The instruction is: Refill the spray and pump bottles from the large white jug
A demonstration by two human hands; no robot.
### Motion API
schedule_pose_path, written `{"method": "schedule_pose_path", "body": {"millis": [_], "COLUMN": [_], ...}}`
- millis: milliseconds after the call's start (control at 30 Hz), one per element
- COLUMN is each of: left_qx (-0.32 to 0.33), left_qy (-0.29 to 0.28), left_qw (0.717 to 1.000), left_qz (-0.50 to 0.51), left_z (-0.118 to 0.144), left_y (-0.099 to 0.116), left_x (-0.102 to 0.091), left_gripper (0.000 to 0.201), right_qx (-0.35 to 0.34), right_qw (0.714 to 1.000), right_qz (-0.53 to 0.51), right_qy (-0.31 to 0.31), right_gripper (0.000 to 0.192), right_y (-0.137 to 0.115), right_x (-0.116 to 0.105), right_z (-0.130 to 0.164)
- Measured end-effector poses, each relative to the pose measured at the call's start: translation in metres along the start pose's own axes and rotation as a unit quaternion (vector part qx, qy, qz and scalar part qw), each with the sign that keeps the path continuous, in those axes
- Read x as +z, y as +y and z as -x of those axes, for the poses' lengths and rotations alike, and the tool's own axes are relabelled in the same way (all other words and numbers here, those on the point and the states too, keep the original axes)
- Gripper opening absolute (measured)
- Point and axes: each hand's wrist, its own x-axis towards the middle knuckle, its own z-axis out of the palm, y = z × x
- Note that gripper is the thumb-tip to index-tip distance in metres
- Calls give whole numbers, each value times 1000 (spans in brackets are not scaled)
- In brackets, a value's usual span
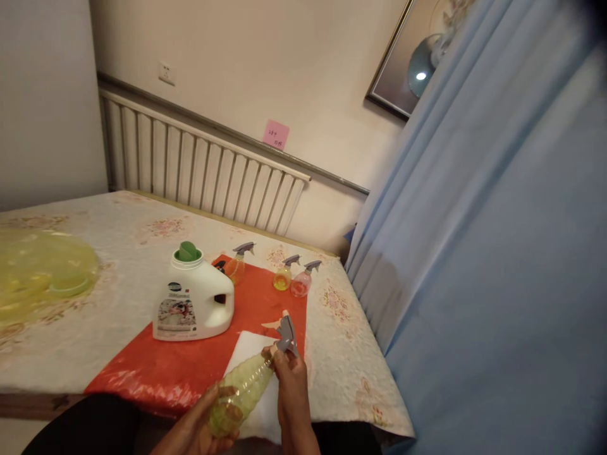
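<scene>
A clear yellow spray bottle (249, 382) is tilted between my two hands, its grey trigger head (286, 335) pointing up and away. My left hand (202, 420) is wrapped round the lower body of the bottle. At the neck, the fingers of my right hand (290, 379) close round the collar just under the trigger head. A white sheet or cloth (251, 344) lies beneath the bottle on the red plastic sheet (265, 300). Left of my hands stands a large white jug (202, 303) with a green cap (188, 251) in its mouth.
Behind the jug is an orange spray bottle (234, 268), partly hidden. Yellow (282, 278) and pink (300, 285) spray bottles stand at the back of the red sheet. A yellow transparent object (42, 272) lies far left. A blue curtain (484, 253) hangs right; a radiator (199, 164) lines the wall.
</scene>
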Motion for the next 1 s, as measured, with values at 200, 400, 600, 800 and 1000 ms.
{"method": "schedule_pose_path", "body": {"millis": [200, 400, 600, 800, 1000], "left_qx": [-18, 18, 52, 48, 36], "left_qy": [-22, -2, -32, -21, -11], "left_qw": [999, 1000, 996, 997, 999], "left_qz": [-16, -14, -66, -58, -35], "left_z": [2, 5, 7, 7, 7], "left_y": [-1, 1, -1, -4, -5], "left_x": [2, 1, -3, -2, -2], "left_gripper": [56, 69, 78, 83, 79], "right_qx": [1, 13, 14, -10, -10], "right_qw": [1000, 999, 999, 997, 999], "right_qz": [-14, -32, 10, 50, -1], "right_qy": [1, 18, 43, 64, 33], "right_gripper": [32, 36, 38, 35, 34], "right_y": [-2, 2, 4, 10, 3], "right_x": [2, 1, -1, -6, -5], "right_z": [1, 1, 0, -3, 1]}}
